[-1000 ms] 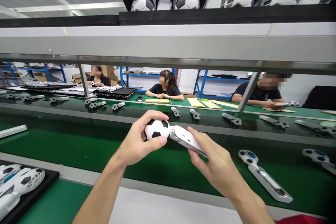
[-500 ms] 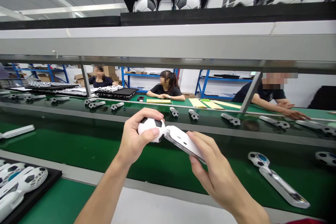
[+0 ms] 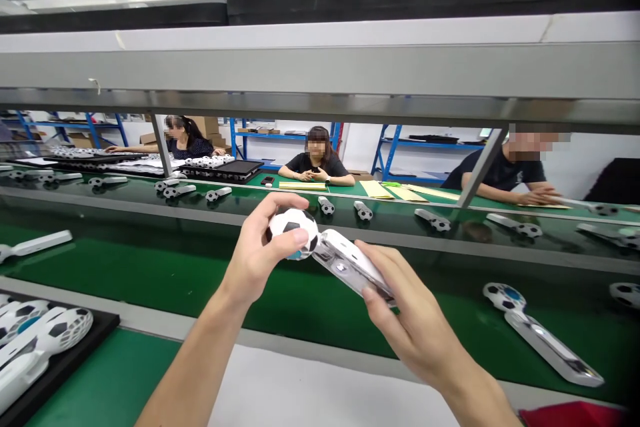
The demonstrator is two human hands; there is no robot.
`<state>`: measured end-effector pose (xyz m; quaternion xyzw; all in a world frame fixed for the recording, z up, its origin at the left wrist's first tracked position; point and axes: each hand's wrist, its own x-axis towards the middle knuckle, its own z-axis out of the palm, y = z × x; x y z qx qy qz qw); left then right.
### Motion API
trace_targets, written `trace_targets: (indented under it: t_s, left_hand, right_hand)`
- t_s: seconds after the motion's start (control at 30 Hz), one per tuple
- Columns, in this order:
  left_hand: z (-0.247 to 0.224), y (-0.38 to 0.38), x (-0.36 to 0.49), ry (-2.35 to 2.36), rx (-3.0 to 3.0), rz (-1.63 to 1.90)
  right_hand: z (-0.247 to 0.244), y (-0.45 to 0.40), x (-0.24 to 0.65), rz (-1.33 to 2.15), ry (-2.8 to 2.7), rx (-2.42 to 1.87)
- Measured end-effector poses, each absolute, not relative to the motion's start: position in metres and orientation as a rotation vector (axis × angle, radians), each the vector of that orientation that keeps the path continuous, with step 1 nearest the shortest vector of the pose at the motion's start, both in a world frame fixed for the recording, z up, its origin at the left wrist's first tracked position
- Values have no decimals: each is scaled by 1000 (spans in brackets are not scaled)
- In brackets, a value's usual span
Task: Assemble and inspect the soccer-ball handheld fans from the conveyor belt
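Note:
A white handheld fan (image 3: 345, 263) with a black-and-white football-patterned head is held up in front of me over the green belt. My left hand (image 3: 257, 250) is closed around the round head, thumb across its near face and fingers over the top. The handle's lower end lies in my right hand (image 3: 407, 303), with fingers along the top and thumb underneath. A shiny, clear-looking face of the handle is turned partly toward me. My fingers hide parts of the head and the handle's end.
Similar fans lie on the belt (image 3: 165, 280), one fan (image 3: 545, 340) close on the right. A black tray (image 3: 107, 330) of fans stands at lower left, beside white paper (image 3: 300, 387). Overhead runs a shelf (image 3: 320, 70). Several people sit across the line.
The fan has rolled in my hands, showing more of the handle's shiny face and a bit of blue on the head. My view has tipped slightly downward.

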<state>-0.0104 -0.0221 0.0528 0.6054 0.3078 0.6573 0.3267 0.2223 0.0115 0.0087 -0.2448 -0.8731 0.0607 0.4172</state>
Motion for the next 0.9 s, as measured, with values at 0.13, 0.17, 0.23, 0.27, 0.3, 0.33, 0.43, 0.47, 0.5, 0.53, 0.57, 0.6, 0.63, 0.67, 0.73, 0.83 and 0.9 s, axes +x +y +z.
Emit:
trace_targets:
  t_s: [0.13, 0.17, 0.23, 0.27, 0.3, 0.33, 0.43, 0.47, 0.5, 0.53, 0.57, 0.6, 0.63, 0.67, 0.73, 0.83, 0.9]
  left_hand:
    - [50, -22, -9, 739, 1673, 1685]
    - [50, -21, -8, 728, 1692, 1679]
    - [49, -21, -6, 714, 1737, 1688]
    - [48, -22, -6, 717, 1763, 1698]
    - [48, -22, -5, 726, 1791, 1708]
    - [49, -22, -5, 739, 1822, 1719]
    - [50, -21, -6, 823, 1948, 1746]
    - [51, -20, -7, 866, 1990, 1746]
    - [51, -20, -8, 913, 2022, 1743]
    - [51, -20, -9, 954, 2040, 1735]
    - [52, -19, -10, 982, 2041, 1725]
    - [52, -19, -11, 993, 2027, 1717]
    - [52, -19, -12, 989, 2009, 1711]
    - [52, -20, -12, 977, 1990, 1706]
    - [52, -21, -13, 958, 1967, 1700]
    - [53, -22, -15, 977, 1989, 1672]
    - [53, -22, -16, 981, 2019, 1634]
  right_hand:
    - [9, 14, 220, 405, -2091, -640]
    - [9, 15, 219, 460, -2054, -634]
    - [9, 15, 217, 549, -1984, -623]
    - [9, 15, 217, 576, -1960, -621]
    - [9, 15, 216, 587, -1948, -619]
    - [10, 14, 215, 587, -1943, -619]
    - [11, 11, 215, 558, -1974, -628]
    - [11, 10, 215, 532, -1991, -628]
    - [11, 9, 216, 501, -2010, -628]
    - [11, 8, 216, 469, -2029, -628]
    - [11, 7, 216, 439, -2047, -628]
    - [11, 5, 216, 412, -2061, -631]
    - [10, 5, 216, 391, -2073, -636]
    - [10, 4, 216, 377, -2085, -643]
    - [9, 2, 216, 349, -2094, -650]
    - [10, 1, 217, 333, -2101, -660]
    - [11, 1, 218, 345, -2113, -656]
